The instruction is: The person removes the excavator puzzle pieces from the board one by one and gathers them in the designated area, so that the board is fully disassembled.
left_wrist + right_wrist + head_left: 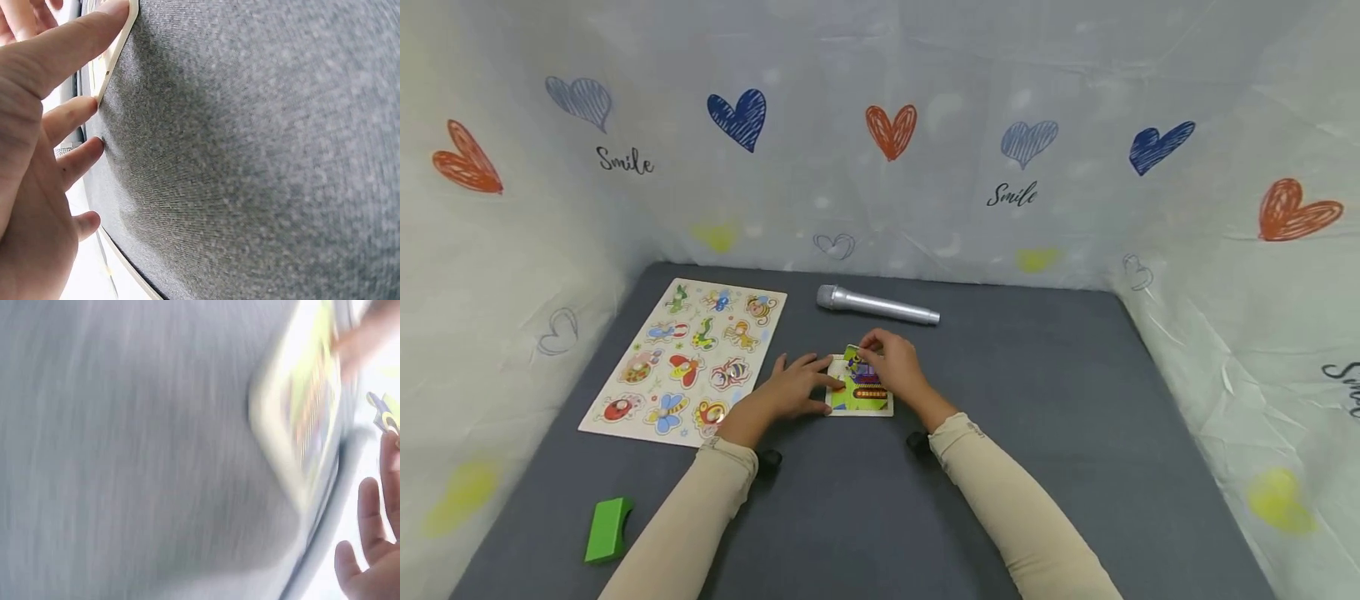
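Mid-worktop (1037, 467), I see the puzzle (861, 402), microphone (880, 306) at its twelve o'clock, green block (606, 532) at eight; a sleeve (692, 517) hides the insect board (700, 392)'s corner. Left hand (790, 390) spread on the puzzle; right hand (893, 367) pinching a half-covered piece (852, 353).

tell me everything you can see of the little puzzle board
The little puzzle board lies flat on the grey table, its pale, wood-like rim framing a green picture of a purple vehicle with an orange track. The left hand touches its left side; the right hand holds a piece over its far side.
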`<act>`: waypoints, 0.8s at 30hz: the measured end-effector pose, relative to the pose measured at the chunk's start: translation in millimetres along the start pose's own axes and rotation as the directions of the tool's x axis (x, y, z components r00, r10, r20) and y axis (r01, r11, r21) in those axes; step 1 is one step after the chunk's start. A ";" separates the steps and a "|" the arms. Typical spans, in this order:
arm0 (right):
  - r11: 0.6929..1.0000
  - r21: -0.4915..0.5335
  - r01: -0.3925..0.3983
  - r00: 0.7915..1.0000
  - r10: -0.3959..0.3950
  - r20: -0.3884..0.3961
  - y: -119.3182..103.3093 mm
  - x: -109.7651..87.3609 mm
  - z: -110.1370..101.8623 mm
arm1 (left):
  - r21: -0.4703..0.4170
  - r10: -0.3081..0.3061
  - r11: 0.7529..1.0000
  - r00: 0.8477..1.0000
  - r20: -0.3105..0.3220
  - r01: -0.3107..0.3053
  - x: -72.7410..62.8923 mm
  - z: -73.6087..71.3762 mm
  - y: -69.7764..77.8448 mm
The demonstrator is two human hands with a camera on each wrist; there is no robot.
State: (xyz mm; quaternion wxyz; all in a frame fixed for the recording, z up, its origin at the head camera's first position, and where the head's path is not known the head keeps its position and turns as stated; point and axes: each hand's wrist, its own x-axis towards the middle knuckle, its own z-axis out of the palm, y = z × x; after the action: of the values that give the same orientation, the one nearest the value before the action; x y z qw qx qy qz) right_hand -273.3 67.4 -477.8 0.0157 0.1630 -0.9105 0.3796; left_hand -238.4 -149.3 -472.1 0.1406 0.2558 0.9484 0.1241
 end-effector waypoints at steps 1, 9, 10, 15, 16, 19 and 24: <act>1.000 0.010 -0.026 1.000 0.026 -0.012 4.9 0.1 -5.0 | -0.009 -0.002 1.000 1.000 -0.003 0.002 -1.6 1.2 -0.4; 0.982 -0.101 -0.162 0.987 0.160 -0.023 50.3 -7.5 -45.5 | -0.023 0.039 0.999 0.999 -0.029 -0.040 -2.4 1.5 -1.8; 0.981 -0.101 -0.165 0.986 0.166 -0.003 51.5 -6.6 -46.6 | -0.020 0.037 0.999 0.999 -0.036 -0.037 -3.3 0.4 -3.5; 0.977 -0.137 -0.162 0.984 0.170 0.050 54.1 -4.2 -43.0 | -0.015 0.030 0.999 0.999 -0.044 -0.031 -6.8 -2.9 -8.8; 0.976 -0.149 -0.160 0.985 0.168 0.046 54.7 -4.3 -41.5 | -0.020 0.030 0.999 0.999 -0.043 -0.031 -6.9 -3.0 -9.1; 0.970 -0.179 -0.163 0.986 0.168 0.018 56.3 -5.8 -38.6 | -0.033 0.029 0.999 0.999 -0.039 -0.030 -6.4 -2.1 -8.3; 0.961 -0.218 -0.171 0.985 0.172 -0.016 61.4 -10.6 -37.5 | -0.040 0.027 0.999 0.999 -0.032 -0.029 -3.3 0.9 -3.5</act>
State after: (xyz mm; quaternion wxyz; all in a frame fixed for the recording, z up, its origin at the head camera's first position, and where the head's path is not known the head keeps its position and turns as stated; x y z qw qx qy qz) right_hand -285.8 136.9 -494.8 -0.0006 0.0813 -0.9575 0.2767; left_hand -237.0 -153.8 -473.4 0.1289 0.2642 0.9441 0.1495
